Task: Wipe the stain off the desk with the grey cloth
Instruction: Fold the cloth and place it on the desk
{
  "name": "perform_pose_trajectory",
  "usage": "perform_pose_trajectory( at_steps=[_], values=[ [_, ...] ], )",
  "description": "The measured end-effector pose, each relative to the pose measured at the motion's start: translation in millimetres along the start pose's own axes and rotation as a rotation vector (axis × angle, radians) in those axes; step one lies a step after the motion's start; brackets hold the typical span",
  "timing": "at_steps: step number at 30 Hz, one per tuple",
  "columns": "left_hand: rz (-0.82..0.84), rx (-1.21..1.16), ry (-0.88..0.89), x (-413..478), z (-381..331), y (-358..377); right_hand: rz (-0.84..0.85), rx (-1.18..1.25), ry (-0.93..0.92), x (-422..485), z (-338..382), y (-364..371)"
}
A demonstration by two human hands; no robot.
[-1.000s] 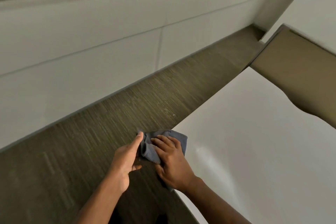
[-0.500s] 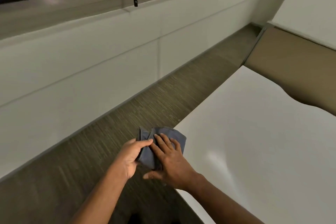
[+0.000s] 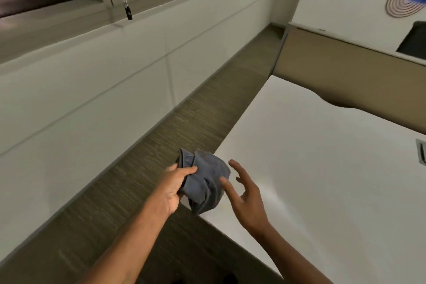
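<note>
A bunched grey cloth (image 3: pixel 204 180) hangs over the near left corner of the white desk (image 3: pixel 322 168). My left hand (image 3: pixel 171 188) grips the cloth's left side between thumb and fingers. My right hand (image 3: pixel 245 193) is just to the right of the cloth with fingers spread, its fingertips at the cloth's edge and holding nothing. I see no stain on the visible desk surface.
A tan partition (image 3: pixel 345 76) borders the desk's far side. Striped carpet floor (image 3: pixel 184 127) runs between the desk and the white wall (image 3: pixel 92 99) under a window. A grey cable grommet (image 3: pixel 421 151) sits at the desk's right edge. Blind cord weights (image 3: pixel 128 12) hang at the window.
My right hand has come off the cloth and spread its fingers. My left hand now holds the cloth alone, lifted slightly. The view has tilted up, showing more desk and window.
</note>
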State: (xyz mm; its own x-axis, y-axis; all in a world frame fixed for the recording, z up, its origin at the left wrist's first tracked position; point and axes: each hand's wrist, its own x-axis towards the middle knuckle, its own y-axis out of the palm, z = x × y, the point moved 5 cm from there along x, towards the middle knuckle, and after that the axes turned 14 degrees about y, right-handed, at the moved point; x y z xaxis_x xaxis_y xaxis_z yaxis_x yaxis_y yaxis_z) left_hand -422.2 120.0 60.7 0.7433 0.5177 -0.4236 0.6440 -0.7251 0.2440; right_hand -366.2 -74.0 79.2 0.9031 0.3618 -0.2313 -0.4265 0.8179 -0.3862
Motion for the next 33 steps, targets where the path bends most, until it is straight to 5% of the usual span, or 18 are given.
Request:
perform_pose_trajectory(
  at_steps=[3,7,14,24,33],
  values=[
    [0.069,-0.023,0.013,1.6,-12.5,9.8,-0.169,0.274,0.327,0.1,-25.8,-7.6],
    [0.187,-0.047,0.030,1.0,-31.2,24.9,-0.045,0.573,0.629,-3.5,-49.7,5.1],
    [0.363,-0.074,0.024,-0.1,-55.8,42.7,0.030,1.040,0.706,-2.9,-39.5,17.9],
    [0.406,0.193,0.171,32.0,-59.2,58.9,-0.192,0.673,0.455,-4.9,-13.2,-47.6],
    [0.385,0.290,0.095,47.1,-29.3,124.8,-0.287,0.519,0.321,13.4,-18.6,-128.3]
  ],
)
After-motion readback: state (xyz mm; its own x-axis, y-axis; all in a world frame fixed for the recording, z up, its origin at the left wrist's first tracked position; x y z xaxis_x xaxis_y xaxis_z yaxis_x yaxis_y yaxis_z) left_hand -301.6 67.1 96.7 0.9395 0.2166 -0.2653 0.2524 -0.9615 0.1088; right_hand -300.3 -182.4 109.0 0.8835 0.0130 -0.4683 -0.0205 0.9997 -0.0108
